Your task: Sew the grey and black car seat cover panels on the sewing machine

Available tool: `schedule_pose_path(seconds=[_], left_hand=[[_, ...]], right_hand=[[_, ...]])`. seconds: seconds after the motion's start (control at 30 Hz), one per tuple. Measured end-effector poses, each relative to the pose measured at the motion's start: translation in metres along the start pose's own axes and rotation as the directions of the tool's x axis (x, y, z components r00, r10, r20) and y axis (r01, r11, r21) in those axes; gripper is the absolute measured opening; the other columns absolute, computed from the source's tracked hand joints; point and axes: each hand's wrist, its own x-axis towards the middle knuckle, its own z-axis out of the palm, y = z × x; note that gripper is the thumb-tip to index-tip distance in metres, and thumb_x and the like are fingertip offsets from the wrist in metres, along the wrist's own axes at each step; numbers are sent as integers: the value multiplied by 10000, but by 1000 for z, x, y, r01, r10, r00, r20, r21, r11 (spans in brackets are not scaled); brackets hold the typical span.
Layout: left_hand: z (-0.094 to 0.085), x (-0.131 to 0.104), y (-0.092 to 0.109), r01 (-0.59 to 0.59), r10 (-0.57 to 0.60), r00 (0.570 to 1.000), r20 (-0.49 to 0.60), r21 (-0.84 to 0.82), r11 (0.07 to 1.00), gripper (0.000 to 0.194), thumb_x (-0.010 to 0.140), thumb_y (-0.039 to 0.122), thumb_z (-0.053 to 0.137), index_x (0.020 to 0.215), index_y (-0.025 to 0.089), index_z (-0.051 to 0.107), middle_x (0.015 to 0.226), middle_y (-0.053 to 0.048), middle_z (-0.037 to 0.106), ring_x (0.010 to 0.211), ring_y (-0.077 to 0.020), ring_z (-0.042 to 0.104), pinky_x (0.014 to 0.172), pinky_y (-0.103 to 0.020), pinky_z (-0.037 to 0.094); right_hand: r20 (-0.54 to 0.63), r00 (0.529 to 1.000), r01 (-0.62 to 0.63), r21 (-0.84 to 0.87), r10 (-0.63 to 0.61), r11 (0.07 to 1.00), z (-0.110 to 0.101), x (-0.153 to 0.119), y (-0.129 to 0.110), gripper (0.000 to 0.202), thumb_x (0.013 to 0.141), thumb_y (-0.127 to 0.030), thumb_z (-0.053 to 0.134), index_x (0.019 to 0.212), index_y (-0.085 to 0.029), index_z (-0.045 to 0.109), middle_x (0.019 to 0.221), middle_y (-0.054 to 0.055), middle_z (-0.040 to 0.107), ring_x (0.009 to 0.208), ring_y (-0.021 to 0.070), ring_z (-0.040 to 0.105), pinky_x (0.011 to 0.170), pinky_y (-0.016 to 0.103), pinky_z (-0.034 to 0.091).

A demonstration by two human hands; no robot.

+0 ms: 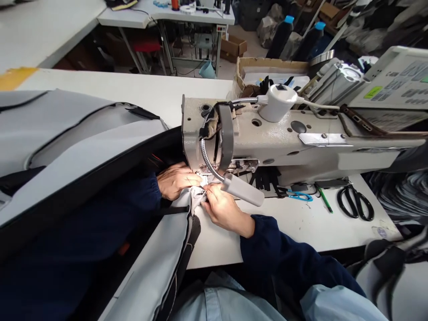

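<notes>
A large grey fabric cover (160, 263) with black edging runs from my lap up to the head of a sewing machine (240, 133). Just left of the needle area, my left hand (177, 180) is closed on the cover's far edge, its fingertips by the presser foot. My right hand (224, 207) pinches the near edge of the same cover between thumb and fingers, close in front of the needle. The needle itself is hidden behind the bendy-necked lamp (244, 189). More grey fabric (67, 120) spreads over the table at left.
Blue-handled scissors (299, 195), a green pencil (325, 199) and black scissors (356, 203) lie right of my right hand. Behind the machine stands a cardboard box (239, 76). A control panel (401, 80) rises at right. Stacked fabric pieces (397, 191) sit at the right edge.
</notes>
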Motion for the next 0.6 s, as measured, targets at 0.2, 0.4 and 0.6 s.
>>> schedule_pose_path(seconds=[0.2,0.4,0.6], left_hand=[[1,0,-4,5,-7,998,-65,-23,1000,449,943,358,265,1030,245,691,894,-82,702,888,-206,593,798,-324,416],[-1,5,-15,-19,5,982,-191,-74,997,376,914,299,334,983,253,701,948,-85,691,964,-223,586,837,-346,420],[-6,8,-29,-80,67,979,-194,-59,995,378,920,296,334,1001,219,695,943,-98,695,940,-236,567,869,-389,399]], right_hand=[[10,1000,-4,169,3,986,-14,-4,-2,513,965,-387,418,1408,-139,345,1257,165,557,1197,270,514,986,416,466],[43,997,61,-83,-57,995,6,1,-1,579,920,-435,471,1397,-119,388,1291,210,509,1228,347,458,981,511,433],[49,998,52,-224,-42,973,14,7,-7,619,919,-469,439,1389,-68,394,1325,241,470,1225,372,437,979,531,411]])
